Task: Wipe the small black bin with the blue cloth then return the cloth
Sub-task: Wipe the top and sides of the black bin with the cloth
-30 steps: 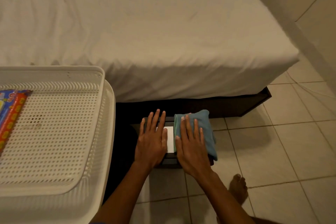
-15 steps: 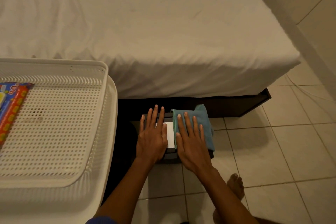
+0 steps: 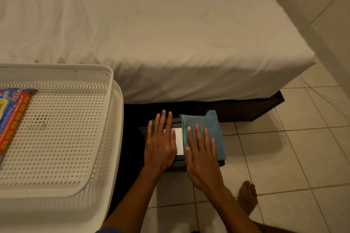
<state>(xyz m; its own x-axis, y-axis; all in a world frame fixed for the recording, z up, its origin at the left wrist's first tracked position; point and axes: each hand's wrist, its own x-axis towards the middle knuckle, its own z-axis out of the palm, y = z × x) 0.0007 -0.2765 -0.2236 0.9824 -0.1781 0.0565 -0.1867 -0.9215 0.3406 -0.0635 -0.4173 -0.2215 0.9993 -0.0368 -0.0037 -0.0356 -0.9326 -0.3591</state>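
Note:
The small black bin (image 3: 179,164) stands on the tiled floor against the dark bed base, with a white panel showing on its top between my hands. A folded blue cloth (image 3: 210,126) lies over the right half of the bin top and hangs a little past its right edge. My right hand (image 3: 200,155) presses flat on the cloth, fingers spread. My left hand (image 3: 161,143) rests flat on the left half of the bin top, fingers apart, holding nothing.
A white perforated plastic basket (image 3: 106,119) stands close on the left with a colourful packet (image 3: 13,115) inside. The bed (image 3: 151,34) with its white sheet overhangs behind the bin. My bare foot (image 3: 247,196) is on the tiles to the right.
My right hand has slid the cloth a little back and forth over the bin top. The left hand has stayed in place on the bin.

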